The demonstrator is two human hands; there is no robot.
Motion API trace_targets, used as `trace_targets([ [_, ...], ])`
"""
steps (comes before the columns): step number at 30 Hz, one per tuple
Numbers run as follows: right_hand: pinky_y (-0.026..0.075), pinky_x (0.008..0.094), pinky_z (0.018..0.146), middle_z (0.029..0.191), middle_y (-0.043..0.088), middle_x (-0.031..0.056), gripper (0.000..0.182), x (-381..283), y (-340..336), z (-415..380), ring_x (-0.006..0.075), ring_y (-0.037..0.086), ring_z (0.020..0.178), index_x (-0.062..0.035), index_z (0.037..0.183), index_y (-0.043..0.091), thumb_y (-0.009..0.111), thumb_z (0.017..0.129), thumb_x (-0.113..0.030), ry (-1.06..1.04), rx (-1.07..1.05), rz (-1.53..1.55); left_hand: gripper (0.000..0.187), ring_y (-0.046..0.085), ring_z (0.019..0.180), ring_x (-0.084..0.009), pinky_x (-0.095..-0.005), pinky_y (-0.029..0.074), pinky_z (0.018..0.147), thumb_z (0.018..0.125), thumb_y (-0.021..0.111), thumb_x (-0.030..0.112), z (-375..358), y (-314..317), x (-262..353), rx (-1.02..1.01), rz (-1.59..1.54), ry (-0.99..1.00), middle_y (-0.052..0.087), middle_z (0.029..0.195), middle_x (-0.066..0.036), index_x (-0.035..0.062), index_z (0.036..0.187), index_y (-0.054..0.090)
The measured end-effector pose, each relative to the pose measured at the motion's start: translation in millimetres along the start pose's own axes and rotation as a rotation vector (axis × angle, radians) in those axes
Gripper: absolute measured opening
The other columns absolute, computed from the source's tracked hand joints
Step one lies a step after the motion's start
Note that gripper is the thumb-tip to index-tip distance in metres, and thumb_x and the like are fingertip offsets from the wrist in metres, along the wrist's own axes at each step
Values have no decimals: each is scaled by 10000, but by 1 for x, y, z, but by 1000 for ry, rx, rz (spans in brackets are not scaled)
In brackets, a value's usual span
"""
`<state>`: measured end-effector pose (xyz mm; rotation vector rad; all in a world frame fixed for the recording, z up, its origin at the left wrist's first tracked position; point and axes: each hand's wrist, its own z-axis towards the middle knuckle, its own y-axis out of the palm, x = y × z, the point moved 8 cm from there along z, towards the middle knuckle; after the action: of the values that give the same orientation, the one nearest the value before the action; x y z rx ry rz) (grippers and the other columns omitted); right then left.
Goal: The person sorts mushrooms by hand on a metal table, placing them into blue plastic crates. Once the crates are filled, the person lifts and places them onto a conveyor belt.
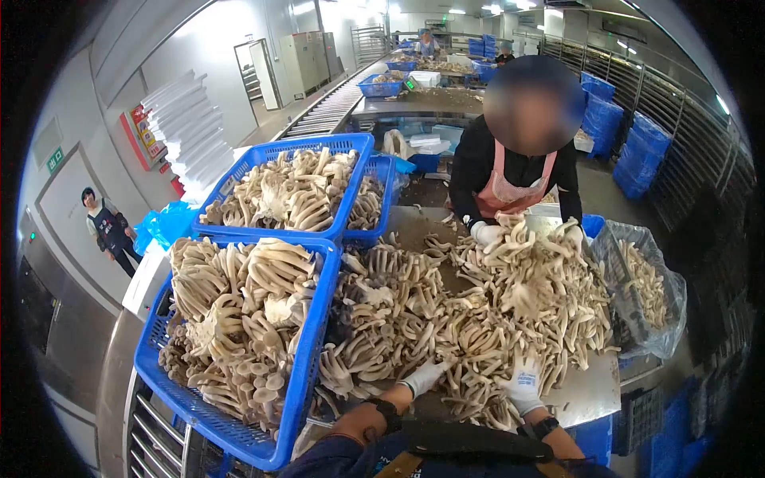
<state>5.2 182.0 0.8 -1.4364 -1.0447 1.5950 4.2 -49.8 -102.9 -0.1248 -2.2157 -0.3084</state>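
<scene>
A large heap of long-stemmed mushrooms (398, 299) covers the steel table in front of me. My left hand (425, 378), in a white glove, reaches into its near edge, fingers stretched out against the stems and their tips partly hidden. To the right, my right hand (523, 387), also gloved in white, rests on the near side of the heap with thumb and fingers apart. Neither hand visibly lifts anything. Across the table a person in a pink apron (514, 187) holds a clump of mushrooms (526, 247) with two white-gloved hands.
At my left stands a blue basket (307, 374) of mushroom clusters, with another blue basket (362, 147) behind it. A plastic-lined crate (677, 295) with mushroom pieces is at the right. Rollers (151, 434) run beneath the near basket. Other people stand farther off.
</scene>
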Motion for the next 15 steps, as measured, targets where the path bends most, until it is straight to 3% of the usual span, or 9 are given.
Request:
trace_targets([
  [2, 243, 497, 1116, 1512, 187, 293, 962, 28, 7, 8, 469, 227, 1377, -94, 1497, 234, 721, 717, -375, 99, -67, -68, 1013, 397, 1294, -291, -421, 335, 1034, 793, 629, 664, -1, 12, 7, 76, -41, -39, 390, 1451, -168, 15, 1477, 258],
  [3, 257, 486, 1115, 1537, 96, 284, 1032, 46, 20, 19, 493, 168, 1387, -77, 1485, 237, 769, 640, -336, 183, -77, -25, 879, 522, 1129, -297, -456, 436, 879, 818, 678, 543, 52, 6, -26, 137, -163, 38, 524, 1299, -185, -26, 1404, 352],
  [4, 247, 489, 1119, 1535, 106, 284, 1023, 47, 33, 30, 492, 164, 1388, -75, 1486, 232, 763, 651, -335, 215, -142, -26, 823, 563, 1038, -296, -419, 450, 825, 834, 662, 514, 56, 11, -22, 231, -115, -55, 579, 1209, -176, -31, 1385, 384],
  [6, 227, 494, 1125, 1533, 125, 285, 1004, 36, 46, 55, 491, 157, 1391, -73, 1486, 222, 751, 673, -335, 275, -272, -28, 816, 564, 1035, -302, -370, 469, 814, 839, 645, 527, 81, 25, -25, 136, -179, -108, 578, 1210, -173, -42, 1371, 401],
  [8, 172, 497, 1141, 1483, 195, 343, 869, 21, 67, 76, 521, 151, 1377, -52, 1470, 232, 681, 771, -308, 101, -368, 74, 707, 587, 956, -276, -343, 485, 796, 862, 648, 459, 87, 36, -11, 107, -271, -35, 602, 1141, -155, -23, 1336, 440],
  [10, 243, 471, 1124, 1453, 272, 334, 851, 13, 64, 80, 490, 229, 1366, -74, 1436, 317, 700, 699, -256, 76, -354, 199, 598, 590, 892, -204, -326, 490, 768, 874, 654, 422, 69, 52, 13, -94, -437, -63, 614, 1071, -106, 15, 1282, 495],
  [11, 278, 452, 1102, 1426, 304, 343, 829, 9, 58, 78, 471, 275, 1344, -32, 1415, 338, 713, 697, -206, 61, -296, 189, 543, 591, 860, -168, -317, 493, 753, 880, 656, 403, 62, 57, 23, -163, -446, -60, 619, 1036, -81, 34, 1255, 522],
  [14, 294, 447, 1089, 1396, 352, 332, 776, 29, 74, 71, 464, 327, 1307, -3, 1389, 364, 710, 722, -192, -33, -130, 383, 463, 580, 866, -140, -298, 484, 744, 888, 658, 345, 90, 65, 18, -230, -229, 108, 620, 1013, -67, 36, 1215, 551],
  [15, 295, 437, 1088, 1380, 375, 311, 753, 40, 87, 75, 445, 338, 1303, -5, 1395, 351, 709, 760, -191, -82, -141, 584, 414, 569, 862, -122, -295, 479, 751, 890, 652, 291, 81, 70, 35, -181, -125, 164, 622, 990, -60, 35, 1203, 567],
])
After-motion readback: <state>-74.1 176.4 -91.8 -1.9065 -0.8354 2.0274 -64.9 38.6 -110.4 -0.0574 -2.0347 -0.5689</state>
